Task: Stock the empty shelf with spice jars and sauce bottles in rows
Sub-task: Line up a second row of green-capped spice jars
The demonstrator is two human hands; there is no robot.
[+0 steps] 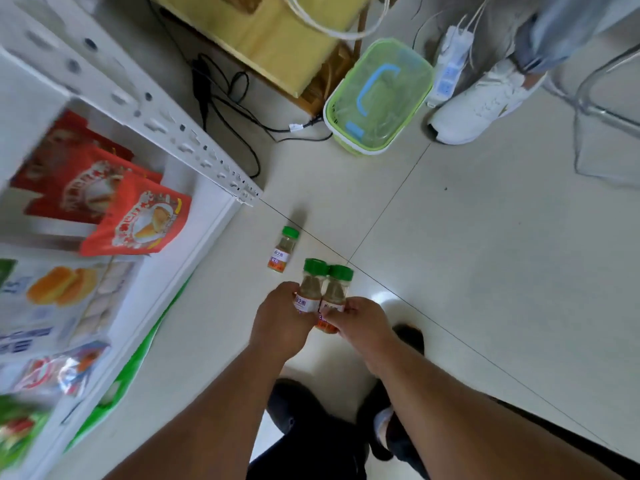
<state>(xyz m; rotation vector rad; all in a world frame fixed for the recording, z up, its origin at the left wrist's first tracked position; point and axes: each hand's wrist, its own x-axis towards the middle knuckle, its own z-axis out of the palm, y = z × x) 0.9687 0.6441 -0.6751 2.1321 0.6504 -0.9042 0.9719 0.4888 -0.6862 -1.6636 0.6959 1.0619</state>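
Two spice jars with green caps and orange-white labels are held side by side above the floor. My left hand [282,322] grips the left jar [311,287] around its lower body. My right hand [356,323] grips the right jar [335,292] the same way. A third matching spice jar [282,249] stands alone on the tiled floor just beyond them. The white metal shelf [194,233] runs along the left, its edge close to the standing jar.
Red snack bags [138,220] and other packets fill the shelf on the left. A green plastic basket [379,98] sits on the floor farther off, beside black cables [225,112] and a power strip [450,64]. Another person's white shoe [481,102] stands at upper right.
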